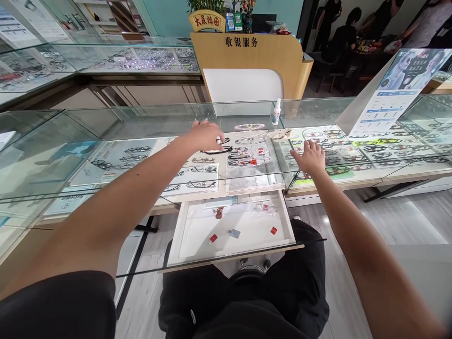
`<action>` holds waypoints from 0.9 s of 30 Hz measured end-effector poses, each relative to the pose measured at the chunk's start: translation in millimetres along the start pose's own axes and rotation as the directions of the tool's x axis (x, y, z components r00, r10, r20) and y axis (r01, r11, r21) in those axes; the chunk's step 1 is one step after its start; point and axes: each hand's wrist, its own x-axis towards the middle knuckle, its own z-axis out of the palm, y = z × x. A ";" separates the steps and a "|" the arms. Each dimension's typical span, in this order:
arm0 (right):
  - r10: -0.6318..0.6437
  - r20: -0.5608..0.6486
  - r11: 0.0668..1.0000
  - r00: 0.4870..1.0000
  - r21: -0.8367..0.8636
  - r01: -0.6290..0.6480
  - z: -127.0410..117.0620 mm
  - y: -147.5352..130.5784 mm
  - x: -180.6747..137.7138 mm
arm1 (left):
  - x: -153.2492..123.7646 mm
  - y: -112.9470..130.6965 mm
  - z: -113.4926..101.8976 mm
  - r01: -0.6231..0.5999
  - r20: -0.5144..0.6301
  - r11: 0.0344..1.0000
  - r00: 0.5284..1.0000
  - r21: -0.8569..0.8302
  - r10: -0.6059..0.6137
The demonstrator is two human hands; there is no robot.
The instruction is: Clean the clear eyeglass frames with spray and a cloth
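While the right hand [311,159], at two o'clock from the open drawer [197,226], spreads empty fingers over the glass counter [165,110], probably for steadiness, the left hand [204,136] arches at eleven. Whether it grips the black glasses [226,149] beside it, near twelve, I cannot tell; they look slender, curved, partly hidden.

A tented display card [402,89] stands at the right. Farther back, a wooden service stand [243,54] carries a fan-shaped gold sign [207,21], blue and green code cards [234,22] and a leafy plant [205,5]. At upper right, several people [341,36] gather around a cluttered table [367,45]; pale floorboards [420,212] show below.
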 end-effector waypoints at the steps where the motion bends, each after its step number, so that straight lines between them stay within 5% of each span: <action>1: 0.000 -0.001 1.000 1.000 0.002 0.000 0.0 0.1 0.1 | 0.6 13.1 -4.0 -0.029 -0.012 1.000 1.000 -0.002 0.029; 6: 0.006 -0.007 1.000 1.000 0.012 -0.006 -0.1 0.2 0.2 | 11.5 79.8 -2.8 -0.179 -0.099 0.983 0.980 -0.038 0.175; 9: 0.005 -0.010 1.000 1.000 0.019 -0.005 0.6 0.2 0.5 | 20.8 100.3 8.8 -0.201 -0.100 0.979 0.975 -0.026 0.198; 15: 0.001 -0.017 1.000 1.000 0.023 -0.001 1.0 -1.0 0.0 | 36.1 96.7 24.4 -0.203 -0.151 0.979 0.969 -0.036 0.195; 27: 0.003 -0.010 1.000 1.000 0.013 -0.003 1.7 -1.7 0.5 | 57.1 92.2 22.8 -0.208 -0.199 0.978 0.960 -0.021 0.200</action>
